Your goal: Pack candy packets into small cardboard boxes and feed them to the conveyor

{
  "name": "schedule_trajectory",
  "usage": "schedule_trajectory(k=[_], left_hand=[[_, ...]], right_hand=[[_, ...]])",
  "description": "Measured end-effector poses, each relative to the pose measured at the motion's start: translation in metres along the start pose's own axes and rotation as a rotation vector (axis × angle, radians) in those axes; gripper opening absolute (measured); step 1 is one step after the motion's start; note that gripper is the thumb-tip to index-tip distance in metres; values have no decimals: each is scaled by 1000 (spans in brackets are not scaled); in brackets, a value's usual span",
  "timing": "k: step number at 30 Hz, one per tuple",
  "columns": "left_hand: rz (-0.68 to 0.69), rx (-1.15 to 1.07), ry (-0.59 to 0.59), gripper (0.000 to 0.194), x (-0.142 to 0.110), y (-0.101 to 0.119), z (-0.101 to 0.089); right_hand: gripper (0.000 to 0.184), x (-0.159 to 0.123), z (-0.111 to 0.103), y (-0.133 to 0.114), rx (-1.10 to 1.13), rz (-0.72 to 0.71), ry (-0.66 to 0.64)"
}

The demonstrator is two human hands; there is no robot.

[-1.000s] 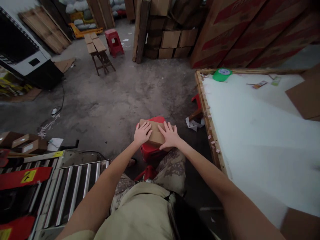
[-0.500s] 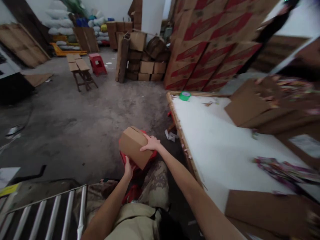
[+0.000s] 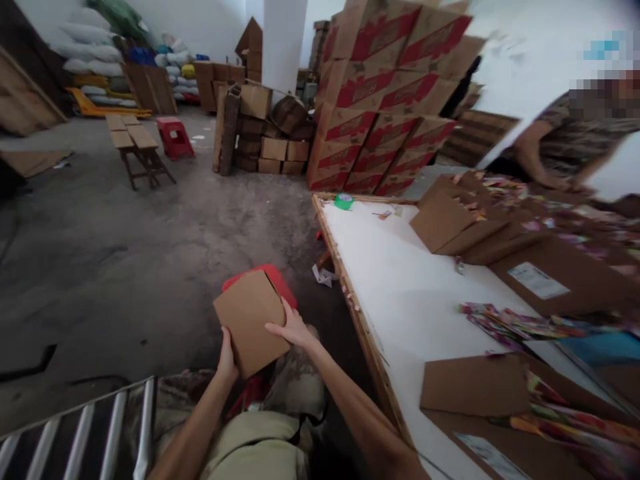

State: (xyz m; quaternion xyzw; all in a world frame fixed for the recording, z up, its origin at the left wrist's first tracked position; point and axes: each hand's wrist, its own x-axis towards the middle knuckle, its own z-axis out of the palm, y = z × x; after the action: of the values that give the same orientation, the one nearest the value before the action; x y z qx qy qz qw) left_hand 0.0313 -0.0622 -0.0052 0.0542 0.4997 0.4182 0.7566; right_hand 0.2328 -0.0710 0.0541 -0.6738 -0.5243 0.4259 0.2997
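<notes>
A small plain cardboard box (image 3: 249,320) is lifted in front of me, tilted so one flat face looks up at the camera. My left hand (image 3: 227,361) grips its lower left edge. My right hand (image 3: 290,327) is clamped on its right side, fingers across the face. Just behind the box a red plastic stool (image 3: 273,277) stands on the concrete floor. My knees in patterned trousers are right below the box.
A white-topped table (image 3: 400,293) with a wooden rim runs along my right, carrying flat cardboard (image 3: 473,385), colourful packets (image 3: 505,323) and a green tape roll (image 3: 343,201). Another person (image 3: 555,150) works at its far side. A roller conveyor (image 3: 95,427) sits lower left. Stacked cartons (image 3: 380,120) stand behind.
The box has come up off the red stool and turned so a broad face points at me. The view swung up and to the right, bringing the table and the other person in.
</notes>
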Motion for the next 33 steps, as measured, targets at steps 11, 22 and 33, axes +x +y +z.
schedule_trajectory(k=[11,22,33], left_hand=[[767,-288,467,49,-117,50,-169],[807,-75,747,54,-149,-15,-297],[913,613,610,30,-160,21,-337]], right_hand=[[88,7,166,-72,552,-44,-620],[76,-29,278,-49,528,217,-855],[75,-15,265,-55,452,244,-926]])
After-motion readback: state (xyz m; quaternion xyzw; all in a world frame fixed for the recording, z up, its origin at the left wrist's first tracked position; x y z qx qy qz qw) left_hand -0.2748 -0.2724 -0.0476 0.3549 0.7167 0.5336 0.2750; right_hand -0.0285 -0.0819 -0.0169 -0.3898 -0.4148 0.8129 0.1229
